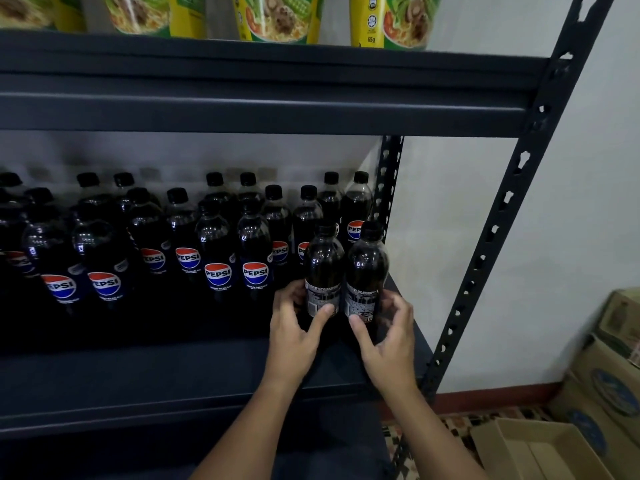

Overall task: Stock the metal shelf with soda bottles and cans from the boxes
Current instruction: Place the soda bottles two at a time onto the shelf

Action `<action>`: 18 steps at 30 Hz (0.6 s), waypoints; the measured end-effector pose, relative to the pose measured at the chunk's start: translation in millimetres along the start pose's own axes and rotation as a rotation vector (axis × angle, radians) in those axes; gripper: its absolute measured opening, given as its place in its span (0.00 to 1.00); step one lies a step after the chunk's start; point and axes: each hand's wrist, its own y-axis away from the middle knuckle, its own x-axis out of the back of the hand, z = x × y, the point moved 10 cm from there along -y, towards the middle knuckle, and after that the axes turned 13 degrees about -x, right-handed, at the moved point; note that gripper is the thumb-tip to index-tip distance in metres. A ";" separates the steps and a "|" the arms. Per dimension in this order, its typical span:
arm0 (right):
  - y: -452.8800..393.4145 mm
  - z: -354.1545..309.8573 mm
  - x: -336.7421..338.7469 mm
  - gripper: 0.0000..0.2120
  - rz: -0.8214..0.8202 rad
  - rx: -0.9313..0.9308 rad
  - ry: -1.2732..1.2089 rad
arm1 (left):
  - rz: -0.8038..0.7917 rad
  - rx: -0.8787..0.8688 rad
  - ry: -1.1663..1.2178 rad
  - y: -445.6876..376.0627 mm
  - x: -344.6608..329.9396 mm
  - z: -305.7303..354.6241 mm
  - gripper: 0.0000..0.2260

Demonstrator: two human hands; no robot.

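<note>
Left hand point(294, 327) gripped one bottle point(322, 271); right hand point(388, 327) gripped its neighbour point(365, 275) (labels reversed). Both stood touching at the shelf's point(173, 375) three-o'clock end.

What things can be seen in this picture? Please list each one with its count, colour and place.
Metal shelf: one, dark grey, fills the left and middle.
Pepsi bottles: more than twenty, black with black caps, in rows on the middle shelf board.
Two front bottles: black, back labels facing out, at the right end of the board.
Noodle packs: about four, yellow and green, on the top board.
Cardboard boxes: several, brown, on the floor at right; the nearest one is open.
Left hand: holds the left front bottle.
Right hand: holds the right front bottle.
</note>
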 end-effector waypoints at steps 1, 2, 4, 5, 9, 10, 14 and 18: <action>0.6 0.1 -1.3 0.28 -0.013 0.006 0.008 | -0.011 -0.008 -0.002 0.2 -0.6 -0.3 0.23; 1.1 0.6 -2.1 0.28 -0.024 0.012 0.020 | -0.022 -0.013 -0.004 0.4 -1.2 -0.6 0.23; 2.1 0.3 -3.2 0.29 -0.044 0.021 0.033 | -0.037 -0.002 0.005 0.4 -2.6 -1.9 0.24; 2.5 -0.2 -3.8 0.29 -0.055 0.020 0.036 | -0.045 0.006 0.013 0.3 -3.6 -2.5 0.26; 1.6 0.3 -6.8 0.34 -0.082 -0.003 0.050 | -0.075 0.021 0.012 -0.3 -7.7 -5.2 0.33; 1.0 1.8 -7.7 0.35 -0.089 -0.009 0.047 | -0.081 0.025 0.021 -0.3 -9.2 -5.8 0.33; -2.0 4.8 -9.1 0.38 -0.094 -0.031 0.042 | -0.081 0.031 0.023 -0.5 -10.3 -2.9 0.30; -2.3 0.9 -3.9 0.35 -0.035 -0.024 0.057 | -0.037 0.008 -0.040 0.0 -4.6 1.7 0.30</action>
